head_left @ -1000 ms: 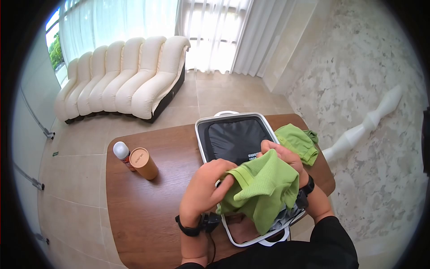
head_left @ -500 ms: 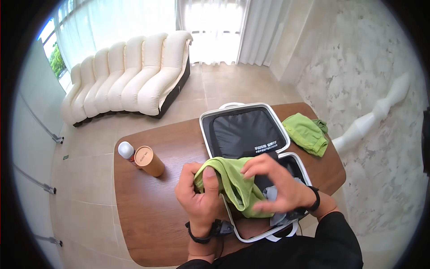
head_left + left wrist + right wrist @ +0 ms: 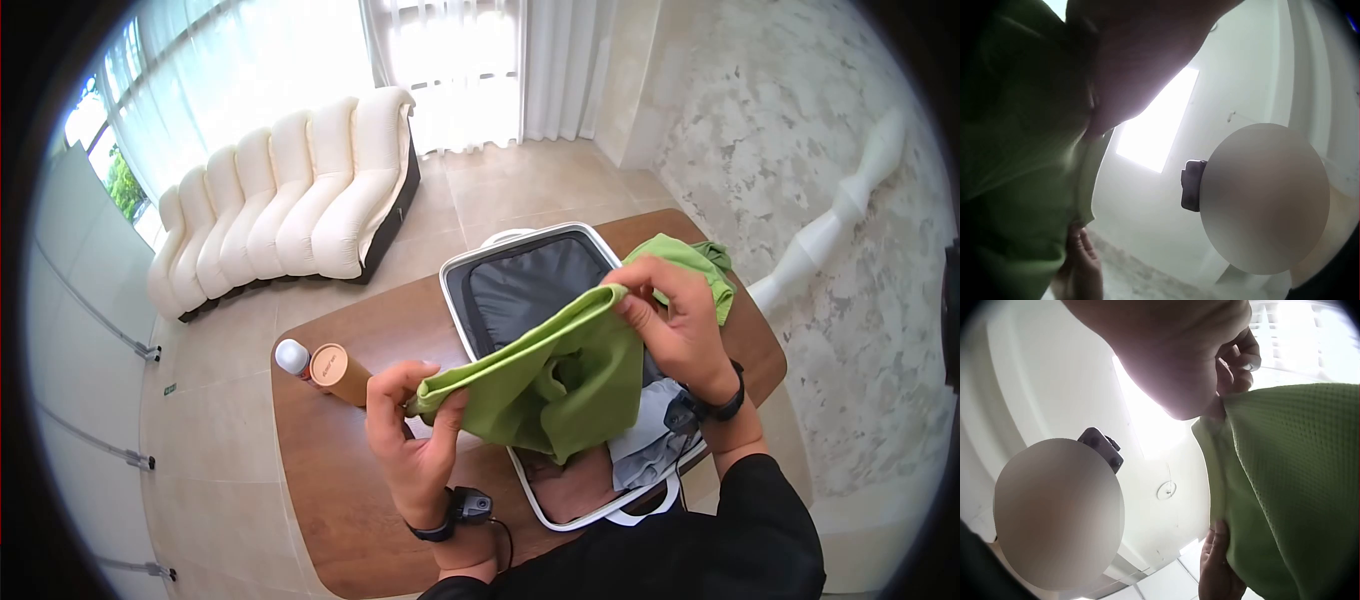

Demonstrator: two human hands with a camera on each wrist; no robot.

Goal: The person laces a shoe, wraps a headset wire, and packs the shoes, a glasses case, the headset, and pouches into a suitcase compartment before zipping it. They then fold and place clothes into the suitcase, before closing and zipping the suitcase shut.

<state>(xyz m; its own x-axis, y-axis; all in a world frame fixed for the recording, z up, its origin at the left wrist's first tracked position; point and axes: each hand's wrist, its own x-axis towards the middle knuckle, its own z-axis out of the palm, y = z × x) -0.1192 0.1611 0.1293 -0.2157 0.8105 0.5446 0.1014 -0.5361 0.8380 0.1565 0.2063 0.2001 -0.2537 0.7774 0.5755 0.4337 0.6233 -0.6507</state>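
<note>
A green garment (image 3: pixel 565 385) is stretched between both hands above the open suitcase (image 3: pixel 455 300), its folded upper edge running taut from one hand to the other. The left hand (image 3: pixel 415 440) pinches the garment's left end between thumb and fingers. At its upper right corner the right hand (image 3: pixel 685 325) pinches the cloth, higher than the left. In the left wrist view the green cloth (image 3: pixel 1016 162) fills the left side; in the right wrist view the textured cloth (image 3: pixel 1310 462) hangs from the right hand (image 3: pixel 1179 356). Part of the suitcase is hidden behind the garment.
Grey clothing (image 3: pixel 645 440) and a brown item (image 3: pixel 575 485) lie in the suitcase's near half. Another green garment (image 3: pixel 715 285) lies on the wooden table (image 3: pixel 330 500) at the right. A brown cylinder (image 3: pixel 338 375) and a white-capped can (image 3: pixel 292 357) stand at the left. A cream sofa (image 3: pixel 335 225) is beyond.
The right hand, spread beside the cloth half a second ago, now holds its corner and has moved up and right. The garment has gone from bunched to stretched out; the left hand has shifted left.
</note>
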